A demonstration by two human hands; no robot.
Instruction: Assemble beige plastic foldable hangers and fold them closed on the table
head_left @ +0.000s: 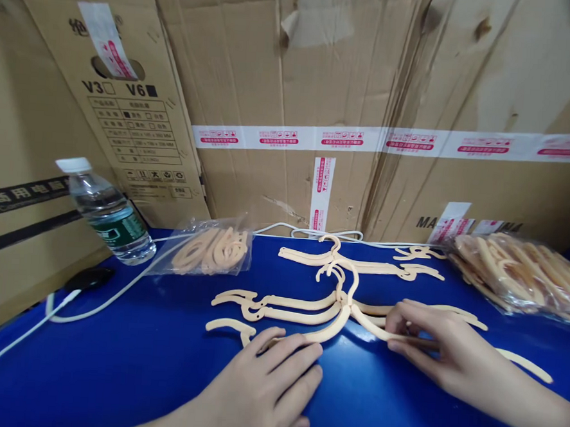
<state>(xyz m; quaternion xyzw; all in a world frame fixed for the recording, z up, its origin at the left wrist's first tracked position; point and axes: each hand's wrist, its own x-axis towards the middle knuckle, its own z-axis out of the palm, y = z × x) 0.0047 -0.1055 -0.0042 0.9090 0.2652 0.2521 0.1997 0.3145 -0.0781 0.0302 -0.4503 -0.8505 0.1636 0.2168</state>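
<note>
A beige plastic folding hanger (334, 330) lies nearest me on the blue table, its hook pointing away. My left hand (274, 387) rests palm down at its left arm, fingers stretched out and touching it, partly covering the joint. With thumb and fingers, my right hand (431, 342) pinches the right arm of this hanger and hides part of it. Just behind lie more hangers of the same kind (302, 314), close together with their hooks overlapping. Farther back is another hanger (306, 258), unfolded, with a curved end piece at its right.
A clear bag of beige parts (215, 248) lies at the back left, beside a water bottle (116, 213). Bagged hangers (517, 273) are piled at the right. A white cable (109, 312) runs from a black device (89, 279). Cardboard boxes (277, 187) wall off the back.
</note>
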